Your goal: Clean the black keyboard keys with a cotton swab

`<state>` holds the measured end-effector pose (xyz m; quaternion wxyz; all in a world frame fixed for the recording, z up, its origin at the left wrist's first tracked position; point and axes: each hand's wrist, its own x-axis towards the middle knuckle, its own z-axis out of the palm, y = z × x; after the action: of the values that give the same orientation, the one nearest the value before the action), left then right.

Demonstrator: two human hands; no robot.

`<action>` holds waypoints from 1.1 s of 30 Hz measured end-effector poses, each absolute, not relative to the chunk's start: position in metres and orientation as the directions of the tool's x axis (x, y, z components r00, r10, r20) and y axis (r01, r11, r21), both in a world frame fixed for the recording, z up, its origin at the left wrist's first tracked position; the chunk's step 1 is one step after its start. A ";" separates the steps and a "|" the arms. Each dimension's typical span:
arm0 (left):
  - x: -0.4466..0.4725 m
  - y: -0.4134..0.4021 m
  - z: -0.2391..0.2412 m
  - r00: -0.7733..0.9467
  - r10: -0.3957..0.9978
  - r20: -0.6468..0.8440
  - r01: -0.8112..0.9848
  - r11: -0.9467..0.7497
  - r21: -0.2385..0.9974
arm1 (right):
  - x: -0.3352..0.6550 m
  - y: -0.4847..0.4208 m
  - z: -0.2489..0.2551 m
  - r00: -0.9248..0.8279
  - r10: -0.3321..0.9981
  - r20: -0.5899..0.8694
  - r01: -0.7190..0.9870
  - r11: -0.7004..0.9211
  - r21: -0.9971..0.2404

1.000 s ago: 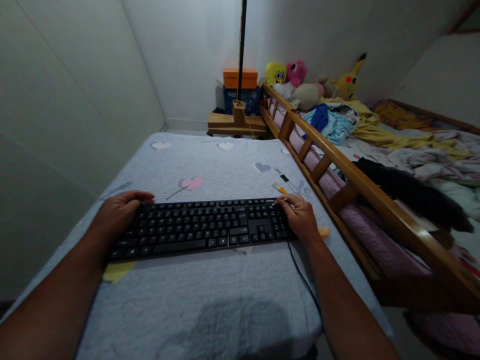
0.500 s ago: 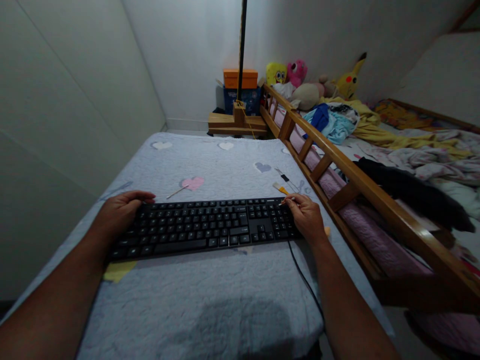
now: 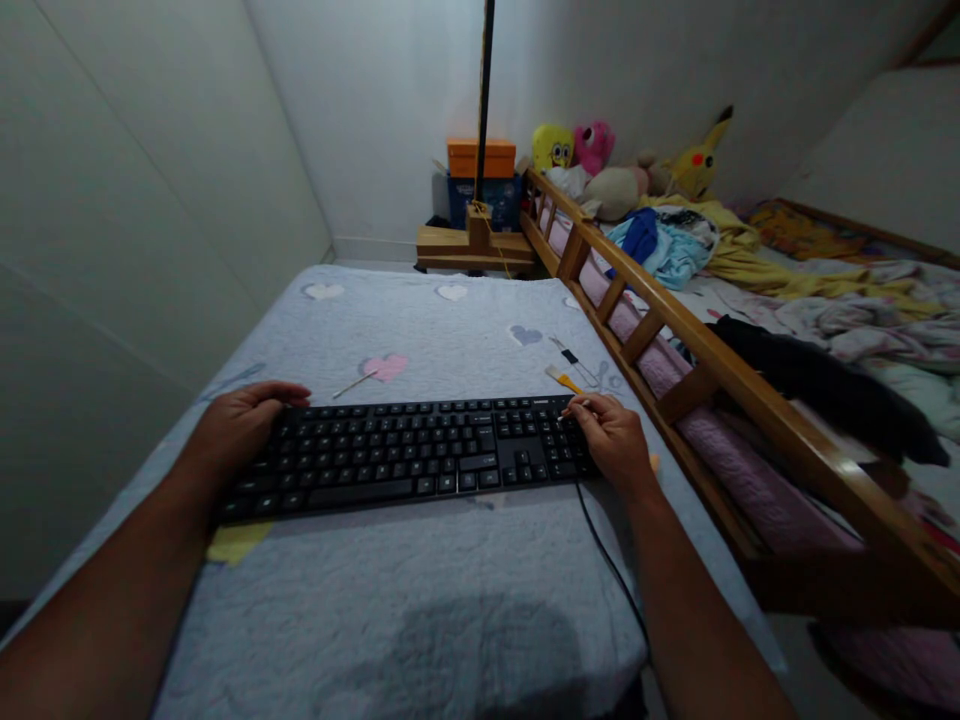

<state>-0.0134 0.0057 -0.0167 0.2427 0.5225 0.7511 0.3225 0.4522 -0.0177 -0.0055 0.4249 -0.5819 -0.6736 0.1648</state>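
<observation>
A black keyboard (image 3: 409,450) lies on the pale blue quilted cover (image 3: 420,600), its space bar towards me. My left hand (image 3: 232,425) is closed around the keyboard's left end, the thumb along the upper corner. Over the number pad, my right hand (image 3: 616,440) pinches a thin white cotton swab (image 3: 562,416), its tip down at the keys. Much of the swab is hidden by the fingers. Another cotton swab (image 3: 354,384) lies beyond the keyboard, across a pink heart. Just past my right hand is a small brush (image 3: 564,378) with a yellow handle.
A thin wire-like item with a black middle (image 3: 570,356) lies beyond the brush. The keyboard's cable (image 3: 611,565) runs off the near edge. A wooden bed rail (image 3: 675,330) borders the right side, with plush toys and bedding behind it. Boxes (image 3: 480,158) stand at the back.
My right hand has shifted very slightly, with the swab tip still at the number pad. My left hand and the keyboard look unmoved.
</observation>
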 end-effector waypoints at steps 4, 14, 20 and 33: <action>-0.013 0.005 -0.016 -0.343 0.939 -0.030 0.628 0.253 0.736 | 0.449 -0.018 -0.006 0.010 0.924 0.382 0.639 0.288 -0.713; -0.011 0.004 -0.011 -0.345 0.938 -0.043 0.626 0.264 0.734 | 0.446 -0.018 -0.007 0.003 0.924 0.382 0.624 0.297 -0.723; -0.011 0.004 -0.012 -0.335 0.941 -0.040 0.632 0.256 0.731 | 0.453 -0.018 -0.006 0.066 0.922 0.382 0.631 0.258 -0.732; -0.010 0.005 -0.011 -0.343 0.939 -0.025 0.629 0.249 0.736 | 0.451 -0.019 -0.007 0.054 0.920 0.388 0.627 0.271 -0.730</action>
<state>-0.0096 0.0046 -0.0108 0.2396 0.5205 0.7532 0.3231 0.4509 -0.0186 -0.0074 0.4368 -0.5799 -0.6670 0.1677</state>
